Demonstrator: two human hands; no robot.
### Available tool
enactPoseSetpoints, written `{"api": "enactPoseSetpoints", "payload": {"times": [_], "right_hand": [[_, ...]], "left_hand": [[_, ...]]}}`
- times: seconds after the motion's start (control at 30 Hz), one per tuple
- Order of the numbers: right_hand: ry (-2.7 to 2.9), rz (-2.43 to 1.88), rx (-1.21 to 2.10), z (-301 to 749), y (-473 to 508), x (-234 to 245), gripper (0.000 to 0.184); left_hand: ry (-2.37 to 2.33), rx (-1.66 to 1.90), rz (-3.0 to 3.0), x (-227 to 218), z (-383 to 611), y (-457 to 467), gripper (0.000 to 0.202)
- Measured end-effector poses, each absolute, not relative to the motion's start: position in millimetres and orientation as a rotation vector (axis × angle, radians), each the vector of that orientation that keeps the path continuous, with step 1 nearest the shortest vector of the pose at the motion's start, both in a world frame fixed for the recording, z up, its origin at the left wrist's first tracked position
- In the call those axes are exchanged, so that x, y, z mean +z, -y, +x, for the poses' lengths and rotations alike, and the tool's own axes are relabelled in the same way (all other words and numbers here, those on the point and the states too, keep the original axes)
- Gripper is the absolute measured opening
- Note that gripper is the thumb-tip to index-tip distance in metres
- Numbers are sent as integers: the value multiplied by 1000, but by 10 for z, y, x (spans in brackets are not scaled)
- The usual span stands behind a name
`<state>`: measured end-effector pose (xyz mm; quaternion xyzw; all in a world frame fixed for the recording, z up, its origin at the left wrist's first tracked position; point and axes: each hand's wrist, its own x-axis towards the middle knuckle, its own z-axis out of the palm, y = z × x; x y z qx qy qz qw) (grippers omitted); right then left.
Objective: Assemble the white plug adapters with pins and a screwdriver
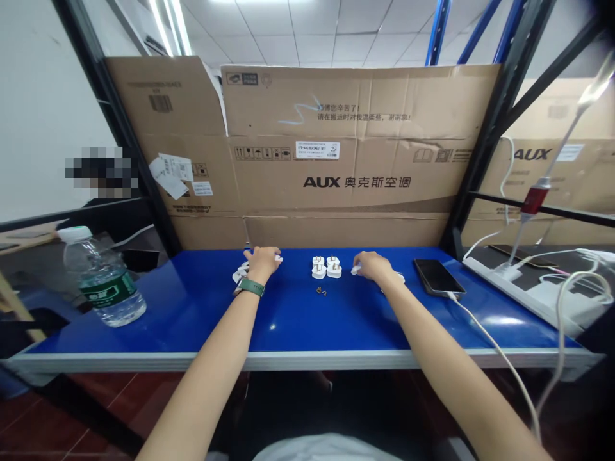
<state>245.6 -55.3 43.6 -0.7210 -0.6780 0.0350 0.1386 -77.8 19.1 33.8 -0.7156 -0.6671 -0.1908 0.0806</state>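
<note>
Several white plugs [327,267] with metal pins pointing up stand in a tight group in the middle of the blue table. Just in front of them lie a few small brass-coloured screws [320,291]. To their left, my left hand [262,262], with a green band at its wrist, is closed on a small white plug part [279,258]. More white pieces [239,274] lie beside that hand, partly covered by it. On the other side, my right hand [373,264] pinches another white plug part [356,269]. Further white pieces [400,277] are mostly hidden behind my right wrist.
A water bottle [106,282] stands at the table's left. At right lie a phone [438,277] with its charging cable [494,346] and a white power strip [521,294]. A cardboard sheet [336,153] walls off the back. Beyond the left edge, a person [103,176] is partly visible.
</note>
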Motion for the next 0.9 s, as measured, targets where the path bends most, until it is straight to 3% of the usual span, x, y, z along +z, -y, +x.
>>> {"api": "enactPoseSetpoints", "payload": {"times": [0.13,0.33,0.53,0.77,0.9], "right_hand": [[1899,-1837,94,2412,487,476,26],[1796,-1173,659,2319,509,528,37],[1667,-954,1058,2280,606,572,45],[1724,-1148,528,2249,496,463,35],[1887,-1193,300,2221,461,402,17]], "left_hand": [[1806,-817,-2313,384,-640,-144,45],[1402,-1248,-2711,399,-320,-6,27],[1200,-1293,-2860,411,-162,109,35],[1123,-1151,-2839,403,-187,146,41],[1074,-1194,-2861,397,-177,141,39]]}}
